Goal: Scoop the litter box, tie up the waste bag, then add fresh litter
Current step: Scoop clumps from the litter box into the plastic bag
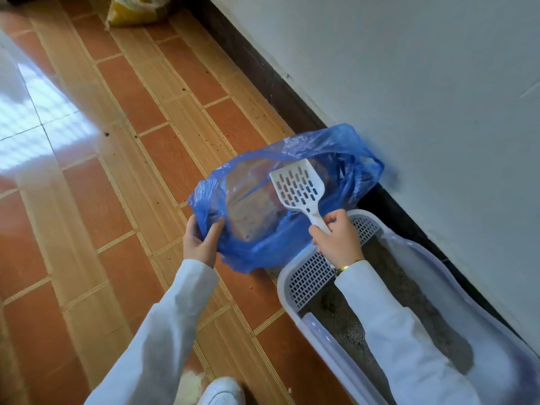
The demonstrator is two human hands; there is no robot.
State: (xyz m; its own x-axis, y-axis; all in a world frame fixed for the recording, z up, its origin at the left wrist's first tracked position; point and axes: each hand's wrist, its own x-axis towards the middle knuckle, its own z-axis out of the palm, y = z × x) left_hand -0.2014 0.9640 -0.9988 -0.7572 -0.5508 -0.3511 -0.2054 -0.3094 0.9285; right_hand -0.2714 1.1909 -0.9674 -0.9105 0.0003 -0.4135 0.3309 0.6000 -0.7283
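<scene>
Head camera view, looking down at two white-sleeved arms over a tiled floor. Right hand point(336, 239) grips the handle of a white slotted litter scoop point(298, 187), fingers curled around its lower end. From that hand the scoop's long axis runs up and to the left, blade pointing away from the person and into the open mouth of a blue plastic waste bag point(263, 247). Left hand point(201, 239) pinches the bag's near rim, thumb over the film, holding the mouth wide. The two hands are apart, the bag opening between them.

Below the right forearm sits the white litter box point(321, 331) with grey litter point(344, 320), against the wall.

The scoop looks rigid and light, best held by its handle. The bag seems thin, limp and slippery; it probably needs gripping at the rim, and may sag or tear under weight.
</scene>
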